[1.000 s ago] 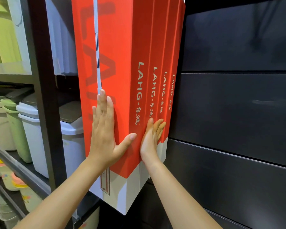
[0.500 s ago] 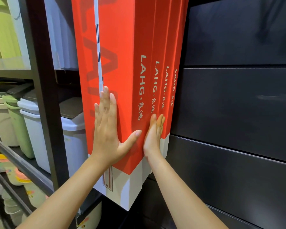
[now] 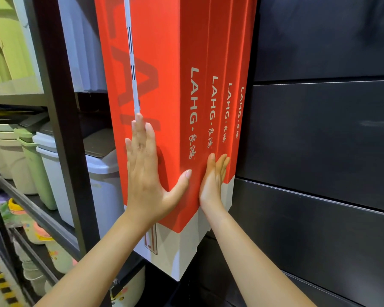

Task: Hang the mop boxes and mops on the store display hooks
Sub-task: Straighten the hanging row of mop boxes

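Several tall red mop boxes with white bottoms and "LAHG" lettering hang side by side against a dark panel wall. The nearest mop box (image 3: 164, 74) shows its broad face with a printed mop handle. My left hand (image 3: 145, 173) lies flat on that face, thumb wrapped around its front corner. My right hand (image 3: 213, 178) is slipped edgewise into the gap between the nearest box and the second mop box (image 3: 217, 63), palm against the nearest box's narrow side. The hooks above are out of view.
The dark slatted panel wall (image 3: 319, 140) fills the right side. A dark shelf upright (image 3: 58, 129) stands just left of the boxes. Behind it, shelves hold white and green lidded bins (image 3: 53, 173) and small colourful items lower down. Yellow-black floor tape shows at bottom left.
Both hands have stayed pressed on the nearest box. The view has drifted slightly, so the boxes and hands sit a little higher in frame.
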The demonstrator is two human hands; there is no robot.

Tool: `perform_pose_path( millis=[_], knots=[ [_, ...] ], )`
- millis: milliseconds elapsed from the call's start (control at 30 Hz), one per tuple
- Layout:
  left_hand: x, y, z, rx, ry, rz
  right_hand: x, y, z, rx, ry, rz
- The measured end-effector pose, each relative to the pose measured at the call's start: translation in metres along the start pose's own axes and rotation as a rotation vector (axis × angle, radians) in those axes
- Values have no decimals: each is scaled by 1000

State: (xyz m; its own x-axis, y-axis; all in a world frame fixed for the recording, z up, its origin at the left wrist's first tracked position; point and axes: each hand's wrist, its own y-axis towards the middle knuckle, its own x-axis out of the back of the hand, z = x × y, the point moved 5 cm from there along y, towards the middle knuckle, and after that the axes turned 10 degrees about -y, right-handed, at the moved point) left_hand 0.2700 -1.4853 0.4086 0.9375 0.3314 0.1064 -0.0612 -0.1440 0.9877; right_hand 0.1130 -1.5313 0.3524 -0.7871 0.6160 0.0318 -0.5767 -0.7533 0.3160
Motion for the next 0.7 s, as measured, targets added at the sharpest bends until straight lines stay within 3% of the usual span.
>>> perform_pose_path(
  millis=[700],
  knots=[
    [-2,0,2,8,-28,-21,3,14,-8,10,52,-57]
  ],
)
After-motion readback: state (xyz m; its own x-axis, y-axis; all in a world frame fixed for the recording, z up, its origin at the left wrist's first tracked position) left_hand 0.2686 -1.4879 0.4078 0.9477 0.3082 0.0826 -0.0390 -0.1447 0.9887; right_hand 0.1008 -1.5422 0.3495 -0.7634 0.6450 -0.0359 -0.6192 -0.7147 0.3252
